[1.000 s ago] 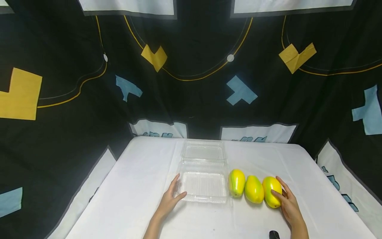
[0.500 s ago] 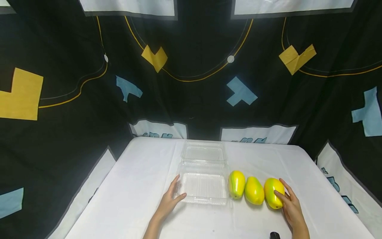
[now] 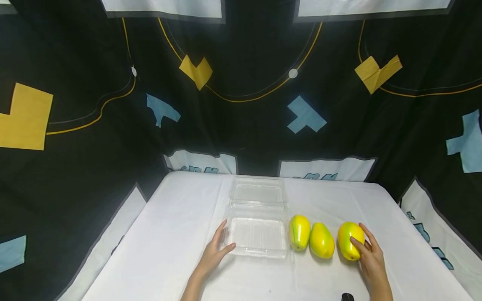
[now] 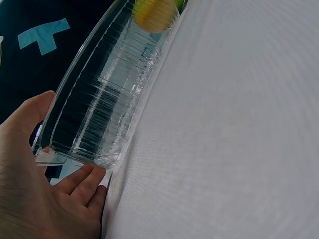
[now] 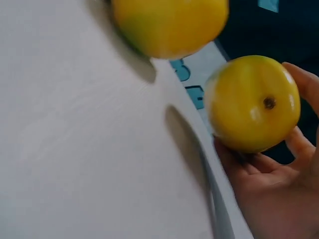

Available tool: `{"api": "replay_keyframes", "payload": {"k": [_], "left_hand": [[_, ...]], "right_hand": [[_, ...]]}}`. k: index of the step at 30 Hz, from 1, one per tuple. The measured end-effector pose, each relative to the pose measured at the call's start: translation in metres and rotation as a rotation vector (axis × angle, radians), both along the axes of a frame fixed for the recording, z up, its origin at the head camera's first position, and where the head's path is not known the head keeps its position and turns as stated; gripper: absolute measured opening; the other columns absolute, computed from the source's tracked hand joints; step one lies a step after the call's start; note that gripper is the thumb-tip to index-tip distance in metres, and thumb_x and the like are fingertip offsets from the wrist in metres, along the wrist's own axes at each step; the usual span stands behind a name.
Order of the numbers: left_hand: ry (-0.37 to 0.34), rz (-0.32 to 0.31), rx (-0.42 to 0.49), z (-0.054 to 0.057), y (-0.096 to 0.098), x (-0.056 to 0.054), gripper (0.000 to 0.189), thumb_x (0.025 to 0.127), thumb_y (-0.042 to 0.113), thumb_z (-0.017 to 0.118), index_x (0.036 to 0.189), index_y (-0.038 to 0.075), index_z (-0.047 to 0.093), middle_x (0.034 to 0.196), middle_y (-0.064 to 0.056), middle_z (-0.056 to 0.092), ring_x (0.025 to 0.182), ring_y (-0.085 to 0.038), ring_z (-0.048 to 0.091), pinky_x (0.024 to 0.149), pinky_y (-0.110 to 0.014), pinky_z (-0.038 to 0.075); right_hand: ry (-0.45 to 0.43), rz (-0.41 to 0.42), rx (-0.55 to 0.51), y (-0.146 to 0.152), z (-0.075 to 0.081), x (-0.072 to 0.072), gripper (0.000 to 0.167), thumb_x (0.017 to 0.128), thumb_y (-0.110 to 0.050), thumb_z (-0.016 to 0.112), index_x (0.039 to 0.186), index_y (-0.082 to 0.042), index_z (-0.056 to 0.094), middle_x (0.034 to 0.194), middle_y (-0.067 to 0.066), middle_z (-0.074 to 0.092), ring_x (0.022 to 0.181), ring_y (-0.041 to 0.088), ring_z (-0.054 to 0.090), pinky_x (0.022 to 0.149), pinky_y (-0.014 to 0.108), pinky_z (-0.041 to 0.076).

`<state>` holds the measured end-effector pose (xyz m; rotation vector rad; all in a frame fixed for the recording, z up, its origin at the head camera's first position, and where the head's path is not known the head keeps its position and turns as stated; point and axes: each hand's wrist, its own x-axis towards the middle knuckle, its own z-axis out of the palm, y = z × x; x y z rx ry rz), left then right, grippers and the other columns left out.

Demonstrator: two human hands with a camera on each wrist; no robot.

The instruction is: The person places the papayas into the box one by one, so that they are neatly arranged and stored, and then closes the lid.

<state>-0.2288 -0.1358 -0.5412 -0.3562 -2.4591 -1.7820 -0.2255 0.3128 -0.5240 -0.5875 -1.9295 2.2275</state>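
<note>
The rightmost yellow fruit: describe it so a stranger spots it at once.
On the white-covered table, find the open clear container. Right of it in the head view, past the left fruit and middle fruit, is the yellow-green rightmost fruit. A gap parts it from the middle fruit, and it alone is in the grip of the right hand.
</note>
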Motion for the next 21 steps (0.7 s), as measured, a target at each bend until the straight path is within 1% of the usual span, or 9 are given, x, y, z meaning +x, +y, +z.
{"api": "replay_keyframes", "payload": {"k": [2,3,6,9,11,13,16,19,21], "left_hand": [[0.003,-0.008,0.007,0.001,0.0,0.0,0.074,0.089,0.025,0.061,0.148,0.021,0.018,0.149,-0.019,0.02,0.134,-0.039,0.023,0.106,-0.055,0.02],[0.01,-0.011,-0.001,-0.003,-0.001,-0.002,0.074,0.088,0.027,0.061,0.148,0.022,0.017,0.15,-0.018,0.02,0.134,-0.039,0.023,0.106,-0.054,0.02],[0.023,-0.02,0.007,-0.003,-0.002,-0.002,0.075,0.088,0.029,0.062,0.148,0.019,0.017,0.149,-0.02,0.019,0.134,-0.04,0.022,0.106,-0.056,0.019],[0.033,-0.031,0.004,-0.004,-0.002,-0.001,0.077,0.088,0.03,0.062,0.148,0.018,0.016,0.149,-0.021,0.018,0.133,-0.042,0.021,0.105,-0.057,0.018],[0.033,-0.032,0.005,-0.005,-0.002,-0.002,0.077,0.088,0.03,0.062,0.148,0.018,0.016,0.149,-0.021,0.018,0.133,-0.042,0.021,0.105,-0.057,0.018],[0.028,-0.031,0.009,-0.005,-0.002,-0.002,0.077,0.088,0.029,0.062,0.149,0.019,0.015,0.15,-0.02,0.017,0.133,-0.041,0.021,0.105,-0.057,0.018],[0.021,-0.025,0.009,-0.004,-0.002,-0.002,0.078,0.088,0.028,0.062,0.149,0.021,0.014,0.15,-0.019,0.018,0.133,-0.04,0.023,0.105,-0.057,0.019],[0.019,-0.016,0.003,-0.004,-0.002,-0.002,0.078,0.088,0.028,0.062,0.149,0.02,0.014,0.15,-0.019,0.018,0.133,-0.041,0.024,0.104,-0.059,0.019],[0.016,-0.01,-0.002,-0.004,-0.002,-0.002,0.079,0.087,0.029,0.062,0.149,0.02,0.014,0.15,-0.018,0.019,0.133,-0.041,0.024,0.104,-0.059,0.019]], "right_hand": [[0.01,-0.026,0.036,-0.002,0.004,0.0,0.073,0.084,-0.026,0.069,0.144,-0.033,0.03,0.138,-0.002,0.033,0.11,0.003,0.039,0.077,0.003,0.041],[0.024,-0.036,0.062,-0.003,0.005,0.001,0.072,0.084,-0.025,0.069,0.144,-0.032,0.03,0.136,-0.001,0.034,0.111,0.005,0.039,0.076,0.003,0.041],[0.053,-0.061,0.144,-0.004,0.008,0.001,0.07,0.084,-0.029,0.069,0.143,-0.033,0.032,0.141,0.003,0.034,0.113,0.005,0.039,0.075,0.002,0.039],[0.106,-0.105,0.2,0.001,-0.001,-0.005,0.069,0.082,-0.031,0.071,0.141,-0.035,0.037,0.135,0.003,0.04,0.108,0.003,0.043,0.074,0.002,0.04],[0.144,-0.139,0.223,0.006,-0.011,-0.013,0.068,0.08,-0.032,0.073,0.139,-0.036,0.04,0.131,0.002,0.044,0.104,0.001,0.046,0.073,0.003,0.041],[0.196,-0.167,0.227,0.011,-0.021,-0.023,0.067,0.078,-0.031,0.075,0.137,-0.036,0.043,0.128,0.003,0.047,0.103,0.003,0.048,0.073,0.003,0.042],[0.283,-0.183,0.238,0.015,-0.03,-0.038,0.066,0.077,-0.029,0.076,0.135,-0.034,0.046,0.131,0.008,0.047,0.107,0.009,0.049,0.075,0.004,0.043],[0.374,-0.176,0.248,0.016,-0.032,-0.05,0.064,0.078,-0.024,0.075,0.135,-0.032,0.047,0.132,0.01,0.047,0.112,0.016,0.049,0.078,0.006,0.044],[0.438,-0.162,0.261,0.014,-0.032,-0.058,0.064,0.079,-0.021,0.075,0.135,-0.031,0.047,0.131,0.009,0.047,0.113,0.018,0.049,0.08,0.008,0.045]]}}
